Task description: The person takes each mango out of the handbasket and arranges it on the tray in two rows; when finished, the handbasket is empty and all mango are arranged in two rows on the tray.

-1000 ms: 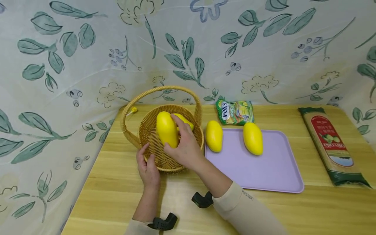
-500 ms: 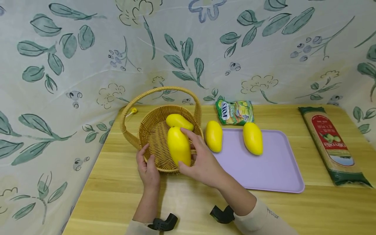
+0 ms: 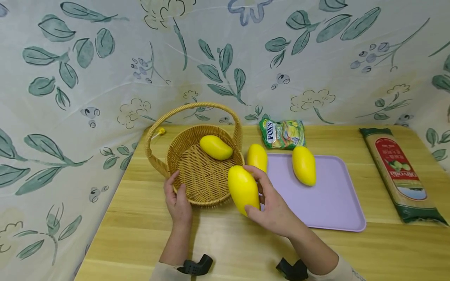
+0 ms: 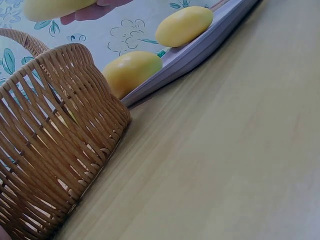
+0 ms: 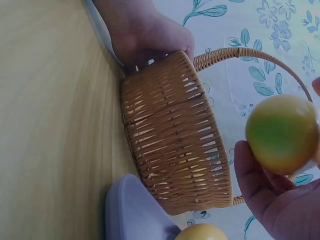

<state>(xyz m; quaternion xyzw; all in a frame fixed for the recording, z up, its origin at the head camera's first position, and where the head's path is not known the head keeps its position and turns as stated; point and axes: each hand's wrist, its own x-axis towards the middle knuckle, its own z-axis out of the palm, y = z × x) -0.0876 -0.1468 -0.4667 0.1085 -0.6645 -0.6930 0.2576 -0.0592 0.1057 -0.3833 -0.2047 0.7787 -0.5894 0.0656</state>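
My right hand (image 3: 275,210) holds a yellow mango (image 3: 242,189) between thumb and fingers, above the table just right of the basket's front rim. In the right wrist view this held mango (image 5: 280,132) shows a greenish end. A round wicker basket (image 3: 197,175) with a tall arched handle stands on the table, and my left hand (image 3: 178,207) grips its front left rim. Inside the basket, at the back right, lies one mango (image 3: 216,147). Two more are at the lilac tray (image 3: 316,207): one mango (image 3: 257,154) at its left back corner, another mango (image 3: 304,166) on its back part.
Behind the tray lies a green FOX'S candy bag (image 3: 283,134). A long pack of noodles (image 3: 402,173) with a red label is at the far right. Something small and yellow (image 3: 160,131) shows behind the basket's handle. Patterned cloth (image 3: 225,70) hangs along the table's back.
My right hand has lifted the mango from over the basket and moved it right and toward me, past the rim. My left hand and the basket stay in place.
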